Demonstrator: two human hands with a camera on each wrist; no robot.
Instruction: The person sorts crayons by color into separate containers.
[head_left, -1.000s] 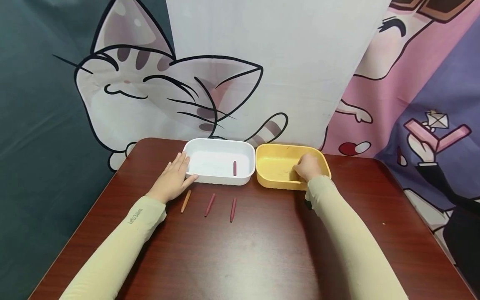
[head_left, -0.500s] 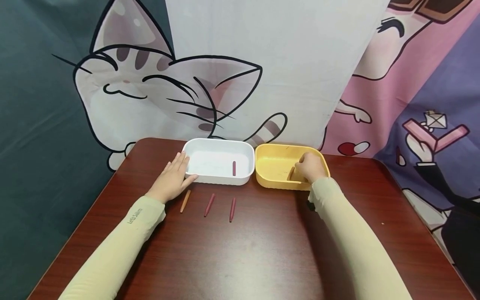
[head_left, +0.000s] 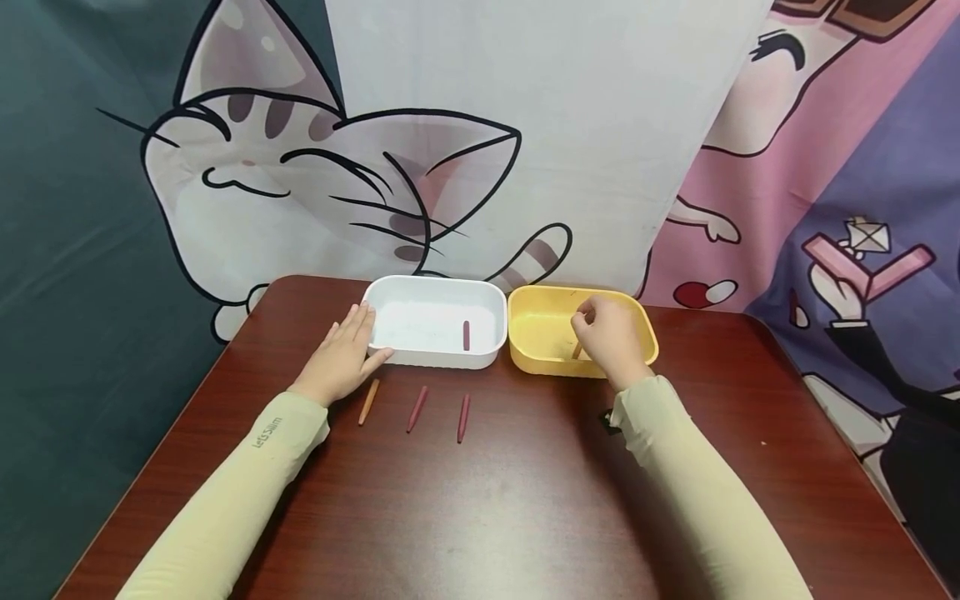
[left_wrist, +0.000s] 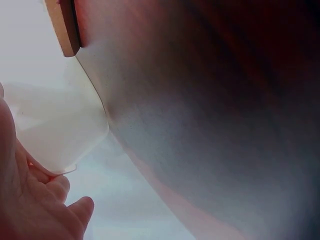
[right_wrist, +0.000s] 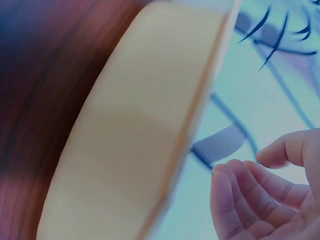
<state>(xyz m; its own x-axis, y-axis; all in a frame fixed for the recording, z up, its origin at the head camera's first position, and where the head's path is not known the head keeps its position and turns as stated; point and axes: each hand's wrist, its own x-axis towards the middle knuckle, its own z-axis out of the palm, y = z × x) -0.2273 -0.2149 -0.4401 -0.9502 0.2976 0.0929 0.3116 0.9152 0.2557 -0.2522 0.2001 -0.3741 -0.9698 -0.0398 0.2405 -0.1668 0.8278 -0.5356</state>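
Observation:
My left hand (head_left: 339, 354) rests with straight, spread fingers on the left end of the white bin (head_left: 438, 358); in the left wrist view its fingertips touch the bin's rim. A dark red crayon (head_left: 467, 336) lies inside that bin. My right hand (head_left: 611, 335) is over the yellow bin (head_left: 536, 360), above its right half. In the right wrist view the thumb and bent fingers (right_wrist: 224, 200) stand apart with nothing between them. Partly hidden by this hand, an orange-brown crayon (head_left: 577, 351) lies in the yellow bin.
On the brown table (head_left: 450, 517), in front of the white bin, lie an orange crayon (head_left: 368, 402) and two dark red crayons, one in the middle (head_left: 417, 409) and one to the right (head_left: 463, 418). A cat-print cloth (head_left: 450, 67) hangs behind the table.
My right hand has let go of the orange-brown crayon in the yellow bin and risen, its thumb and fingers parting. The left hand stays on the white bin.

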